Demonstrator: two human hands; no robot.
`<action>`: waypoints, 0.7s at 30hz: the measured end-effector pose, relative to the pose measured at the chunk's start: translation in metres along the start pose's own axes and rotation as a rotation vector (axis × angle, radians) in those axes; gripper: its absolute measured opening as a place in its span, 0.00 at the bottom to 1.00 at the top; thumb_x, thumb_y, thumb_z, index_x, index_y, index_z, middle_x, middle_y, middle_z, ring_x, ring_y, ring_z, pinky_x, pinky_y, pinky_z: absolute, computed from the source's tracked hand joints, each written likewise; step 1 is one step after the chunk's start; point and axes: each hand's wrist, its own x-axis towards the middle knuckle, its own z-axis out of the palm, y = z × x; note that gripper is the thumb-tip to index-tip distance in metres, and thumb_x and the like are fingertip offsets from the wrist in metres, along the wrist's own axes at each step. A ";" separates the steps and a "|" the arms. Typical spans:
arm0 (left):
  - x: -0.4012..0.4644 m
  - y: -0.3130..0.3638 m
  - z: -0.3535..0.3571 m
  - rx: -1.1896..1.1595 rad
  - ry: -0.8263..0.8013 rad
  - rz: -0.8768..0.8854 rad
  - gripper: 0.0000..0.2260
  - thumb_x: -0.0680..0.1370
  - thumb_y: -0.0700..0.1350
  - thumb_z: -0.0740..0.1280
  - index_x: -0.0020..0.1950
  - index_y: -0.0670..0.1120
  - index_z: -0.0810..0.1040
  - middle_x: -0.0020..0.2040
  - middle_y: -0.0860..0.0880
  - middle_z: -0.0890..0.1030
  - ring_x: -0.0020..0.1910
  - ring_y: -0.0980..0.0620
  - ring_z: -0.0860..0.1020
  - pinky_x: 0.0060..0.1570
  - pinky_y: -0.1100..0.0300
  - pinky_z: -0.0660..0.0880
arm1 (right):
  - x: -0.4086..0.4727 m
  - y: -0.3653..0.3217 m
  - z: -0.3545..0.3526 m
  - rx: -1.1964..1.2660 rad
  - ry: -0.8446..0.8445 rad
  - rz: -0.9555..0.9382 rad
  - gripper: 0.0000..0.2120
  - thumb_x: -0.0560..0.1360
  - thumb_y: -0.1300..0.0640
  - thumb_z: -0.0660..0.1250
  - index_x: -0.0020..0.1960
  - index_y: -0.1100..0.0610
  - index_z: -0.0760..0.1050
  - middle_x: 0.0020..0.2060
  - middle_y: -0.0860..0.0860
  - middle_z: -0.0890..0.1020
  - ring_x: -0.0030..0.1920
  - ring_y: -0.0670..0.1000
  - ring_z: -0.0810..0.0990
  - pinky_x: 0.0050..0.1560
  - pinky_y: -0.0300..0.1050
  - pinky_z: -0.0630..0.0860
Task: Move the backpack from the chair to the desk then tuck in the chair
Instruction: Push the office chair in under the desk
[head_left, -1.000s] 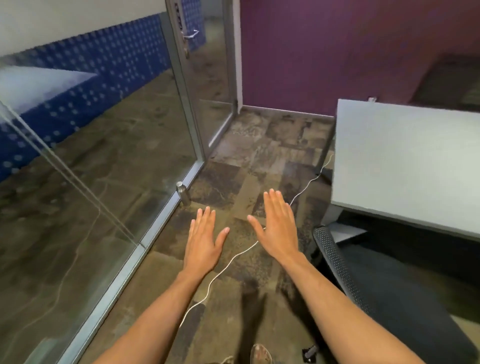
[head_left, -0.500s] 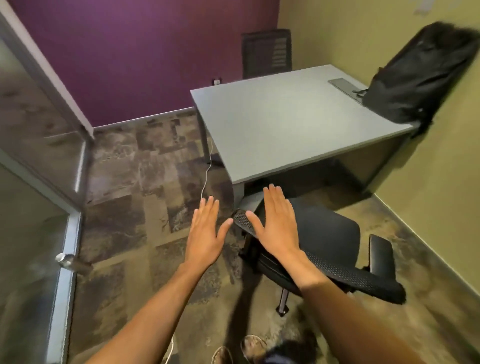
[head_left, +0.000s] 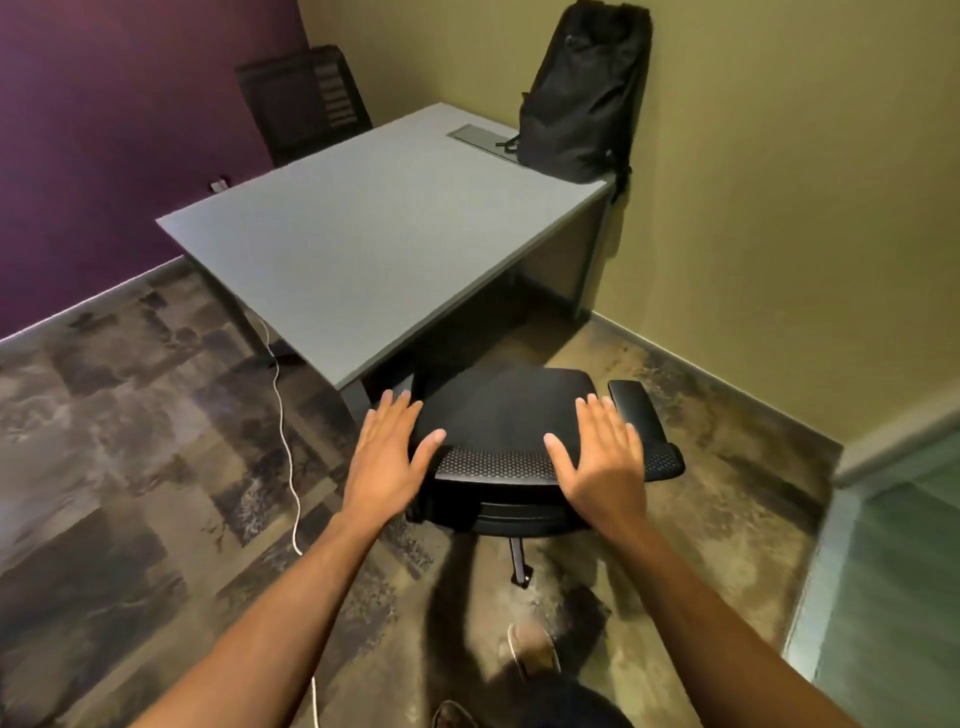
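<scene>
Both hands' fingers (head_left: 395, 415) above chair (head_left: 498, 415)

Head view, sole camera: I had it worn high, facing forward and steeply down into the room corner. Wide-angle, edges bowed. Near field: both forearms and the chair (head_left: 511, 441). Far field: the desk (head_left: 374, 244). No second view overlapped.

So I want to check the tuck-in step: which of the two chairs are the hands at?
The near chair, at the desk's front edge: both hands reach over its mesh backrest. The other chair stands beyond the desk's far side.
</scene>
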 end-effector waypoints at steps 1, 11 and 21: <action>0.001 0.000 0.002 0.004 -0.022 -0.006 0.27 0.81 0.59 0.60 0.73 0.44 0.71 0.76 0.46 0.68 0.79 0.49 0.58 0.78 0.49 0.52 | -0.002 0.007 0.000 -0.031 -0.018 0.042 0.27 0.76 0.45 0.65 0.67 0.63 0.75 0.66 0.61 0.78 0.70 0.60 0.73 0.68 0.63 0.66; 0.020 0.003 0.014 0.297 -0.002 0.094 0.22 0.80 0.58 0.56 0.36 0.49 0.81 0.31 0.51 0.80 0.35 0.46 0.79 0.46 0.53 0.71 | 0.008 0.042 0.013 -0.205 -0.136 0.108 0.20 0.74 0.42 0.56 0.46 0.54 0.81 0.43 0.50 0.84 0.48 0.54 0.79 0.62 0.54 0.64; 0.049 0.027 0.035 0.351 0.092 0.085 0.17 0.78 0.53 0.58 0.31 0.50 0.75 0.28 0.51 0.77 0.30 0.46 0.77 0.37 0.54 0.70 | 0.055 0.083 0.023 -0.191 -0.102 0.037 0.21 0.73 0.42 0.57 0.48 0.53 0.83 0.45 0.50 0.85 0.49 0.52 0.81 0.63 0.55 0.65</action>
